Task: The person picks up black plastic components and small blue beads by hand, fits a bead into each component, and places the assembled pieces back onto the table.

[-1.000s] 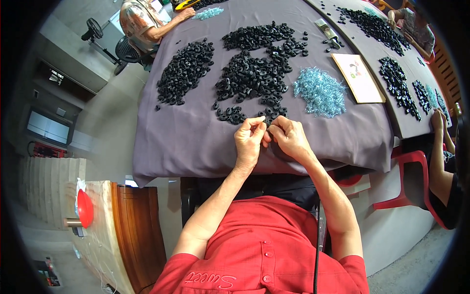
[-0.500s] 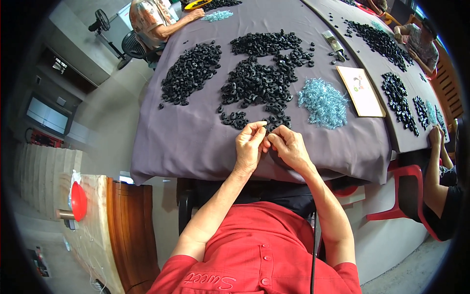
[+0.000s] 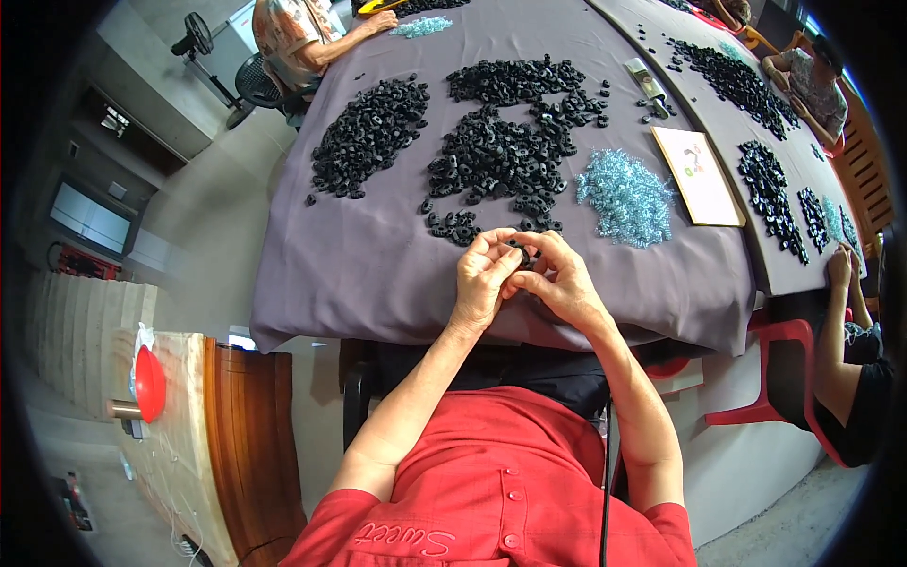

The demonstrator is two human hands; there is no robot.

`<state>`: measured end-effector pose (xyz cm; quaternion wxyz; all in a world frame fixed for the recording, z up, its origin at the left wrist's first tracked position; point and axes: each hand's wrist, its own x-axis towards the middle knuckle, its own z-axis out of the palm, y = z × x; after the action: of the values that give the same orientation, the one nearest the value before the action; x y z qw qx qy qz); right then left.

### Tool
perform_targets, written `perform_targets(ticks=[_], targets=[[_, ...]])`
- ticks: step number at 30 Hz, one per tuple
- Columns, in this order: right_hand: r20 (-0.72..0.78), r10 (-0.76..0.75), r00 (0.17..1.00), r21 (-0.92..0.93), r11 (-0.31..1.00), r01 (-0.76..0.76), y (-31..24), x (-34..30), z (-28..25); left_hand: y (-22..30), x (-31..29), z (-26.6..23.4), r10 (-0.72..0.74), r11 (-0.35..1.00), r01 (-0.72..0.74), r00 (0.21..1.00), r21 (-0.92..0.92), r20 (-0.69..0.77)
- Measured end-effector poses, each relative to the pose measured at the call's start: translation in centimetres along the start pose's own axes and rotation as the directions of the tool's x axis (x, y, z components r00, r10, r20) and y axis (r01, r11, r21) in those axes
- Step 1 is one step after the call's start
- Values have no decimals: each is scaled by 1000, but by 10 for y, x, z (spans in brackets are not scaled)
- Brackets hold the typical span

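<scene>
My left hand (image 3: 487,274) and my right hand (image 3: 559,276) meet above the near edge of the cloth-covered table. Between their fingertips is a small black plastic part (image 3: 519,253), mostly covered by the fingers; both hands pinch it. Just beyond the hands lies a large heap of small black parts (image 3: 496,156), with a few strays (image 3: 455,227) by my left hand. To the right is a pile of small clear-blue coiled pieces (image 3: 625,198), perhaps springs. Another heap of black parts (image 3: 368,137) spreads to the left.
A pale board (image 3: 697,177) lies right of the blue pile, with a tube-like container (image 3: 646,85) behind it. Other people sit round the tables, one person's arm (image 3: 354,40) at far left. A red plastic chair (image 3: 794,378) stands at right, a wooden cabinet (image 3: 255,435) at left.
My right hand's fingers have lifted and opened into a rounder grip, with the thumb lower. The black part now shows between both hands.
</scene>
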<state>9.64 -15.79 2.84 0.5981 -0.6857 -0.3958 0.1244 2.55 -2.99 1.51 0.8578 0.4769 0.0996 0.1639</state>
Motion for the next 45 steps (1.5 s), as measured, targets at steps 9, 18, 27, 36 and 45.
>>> perform_targets(ticks=[9,18,27,36,45], targets=[[-34,30,999,119,993,-26,2,-1,2,1,-1,-6,-86,992,91,994,-89,65],[-30,19,999,155,988,-15,-6,0,7,2,1,-12,-187,947,219,971,-234,151],[-42,-77,996,-18,997,77,3,-1,10,1,4,-18,-212,913,269,955,-307,205],[-68,-9,998,127,992,18,0,-2,15,0,4,-19,-213,910,271,954,-313,209],[-92,-2,996,183,983,19,5,-2,14,-1,5,-16,-209,924,257,960,-284,186]])
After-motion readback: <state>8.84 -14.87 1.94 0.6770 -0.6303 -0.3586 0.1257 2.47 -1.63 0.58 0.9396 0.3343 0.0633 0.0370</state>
